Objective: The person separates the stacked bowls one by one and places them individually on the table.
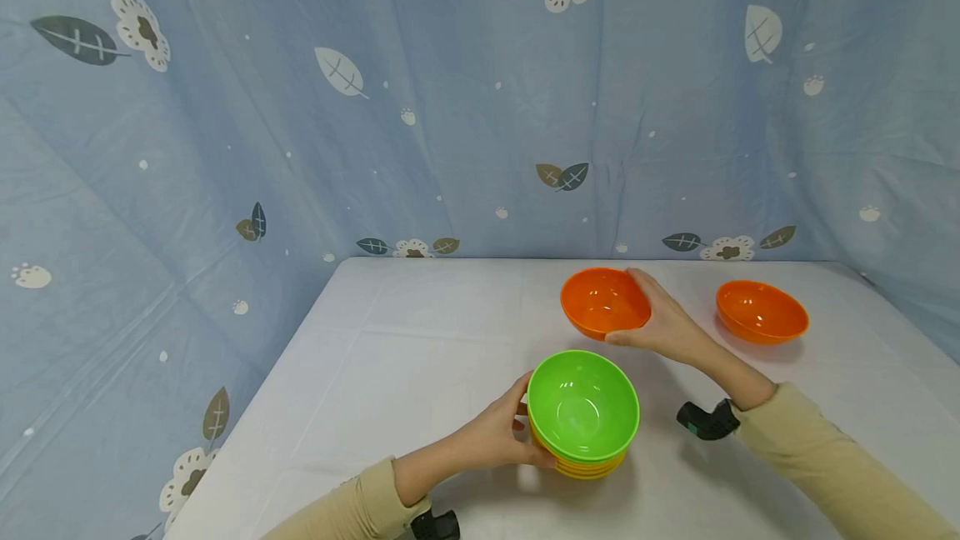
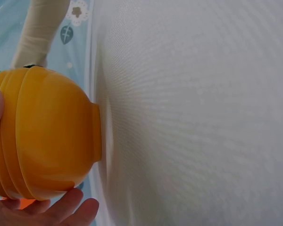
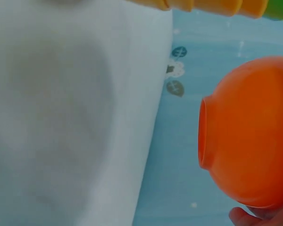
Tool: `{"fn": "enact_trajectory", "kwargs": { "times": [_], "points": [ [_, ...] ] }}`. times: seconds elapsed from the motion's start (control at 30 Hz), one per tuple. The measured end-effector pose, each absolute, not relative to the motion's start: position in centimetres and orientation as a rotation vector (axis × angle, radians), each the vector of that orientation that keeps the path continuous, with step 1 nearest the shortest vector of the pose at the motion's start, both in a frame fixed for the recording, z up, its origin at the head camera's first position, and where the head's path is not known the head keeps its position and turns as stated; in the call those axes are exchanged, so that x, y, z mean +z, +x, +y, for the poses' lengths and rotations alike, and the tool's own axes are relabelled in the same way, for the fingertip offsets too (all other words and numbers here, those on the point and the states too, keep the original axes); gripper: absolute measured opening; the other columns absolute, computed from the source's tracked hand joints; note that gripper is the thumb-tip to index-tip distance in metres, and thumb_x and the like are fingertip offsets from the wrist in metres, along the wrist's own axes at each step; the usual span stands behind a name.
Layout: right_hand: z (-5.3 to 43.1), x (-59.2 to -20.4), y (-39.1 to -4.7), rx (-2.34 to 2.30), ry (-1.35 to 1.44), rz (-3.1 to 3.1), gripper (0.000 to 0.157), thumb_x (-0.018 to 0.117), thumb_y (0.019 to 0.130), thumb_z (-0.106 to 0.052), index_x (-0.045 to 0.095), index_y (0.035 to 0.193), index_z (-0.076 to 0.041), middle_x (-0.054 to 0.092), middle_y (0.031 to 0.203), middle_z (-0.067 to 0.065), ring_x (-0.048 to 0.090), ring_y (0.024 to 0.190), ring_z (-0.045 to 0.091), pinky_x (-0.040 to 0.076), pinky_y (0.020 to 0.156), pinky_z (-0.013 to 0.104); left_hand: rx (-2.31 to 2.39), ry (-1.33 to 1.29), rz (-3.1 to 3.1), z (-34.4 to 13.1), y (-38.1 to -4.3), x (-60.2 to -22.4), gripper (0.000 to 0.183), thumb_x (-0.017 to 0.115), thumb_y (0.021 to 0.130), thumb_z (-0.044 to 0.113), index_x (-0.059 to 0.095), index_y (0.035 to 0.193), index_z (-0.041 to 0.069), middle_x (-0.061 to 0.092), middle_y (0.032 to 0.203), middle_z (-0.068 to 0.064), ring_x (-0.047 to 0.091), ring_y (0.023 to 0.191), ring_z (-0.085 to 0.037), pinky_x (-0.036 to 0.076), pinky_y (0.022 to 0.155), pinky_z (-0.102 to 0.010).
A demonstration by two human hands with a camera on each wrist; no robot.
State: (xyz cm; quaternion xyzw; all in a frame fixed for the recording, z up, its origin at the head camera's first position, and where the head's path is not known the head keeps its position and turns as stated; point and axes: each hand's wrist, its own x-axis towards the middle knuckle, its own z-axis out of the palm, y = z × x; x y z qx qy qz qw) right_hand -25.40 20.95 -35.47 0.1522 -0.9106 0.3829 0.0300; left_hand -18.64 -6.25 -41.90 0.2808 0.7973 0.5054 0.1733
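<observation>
My left hand (image 1: 491, 436) grips the side of a stack of bowls, thumb near the front and fingers behind. A green bowl (image 1: 583, 407) sits on top, with several yellow bowls (image 2: 56, 132) nested under it. In the left wrist view the lowest yellow bowl's foot is right by the white cloth. Behind the stack, my right hand (image 1: 667, 323) holds an orange bowl (image 1: 600, 302) by its right side, thumb at the near rim and fingers at the far rim. The right wrist view shows this orange bowl (image 3: 250, 136) raised off the table, opening upward.
A second orange bowl (image 1: 761, 312) stands on the white-covered table (image 1: 420, 348) at the back right. A blue curtain (image 1: 465, 107) with leaf and flower prints hangs behind the table and along its left side. Dark wrist cameras (image 1: 707, 421) stick out by both sleeves.
</observation>
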Motion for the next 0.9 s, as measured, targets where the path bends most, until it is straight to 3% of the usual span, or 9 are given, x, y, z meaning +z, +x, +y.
{"fn": "enact_trajectory", "kwargs": {
  "times": [0.57, 0.9],
  "points": [
    [20.5, -37.6, -27.3, 1.171, 0.393, -2.83, 0.104, 0.077, 0.07, -0.034, 0.013, 0.141, 0.009, 0.023, 0.141, 0.031, 0.035, 0.119, 0.045, 0.039, 0.092, 0.06, 1.423, 0.801, 2.271, -6.2, -18.5, -41.8, 0.101, 0.082, 0.067, 0.017, 0.018, 0.145, 0.022, 0.04, 0.138, -0.001, 0.053, 0.105, -0.01, 0.046, 0.081, -0.025],
    [20.6, -38.5, -28.0, 1.17, 0.391, -2.841, 0.105, 0.077, 0.07, -0.037, 0.014, 0.141, 0.01, 0.027, 0.139, 0.03, 0.037, 0.117, 0.043, 0.041, 0.09, 0.058, 1.428, 0.78, 2.273, -6.2, -18.6, -41.8, 0.102, 0.082, 0.065, 0.016, 0.019, 0.145, 0.022, 0.038, 0.139, -0.002, 0.053, 0.105, -0.01, 0.046, 0.081, -0.024]
  ]
}}
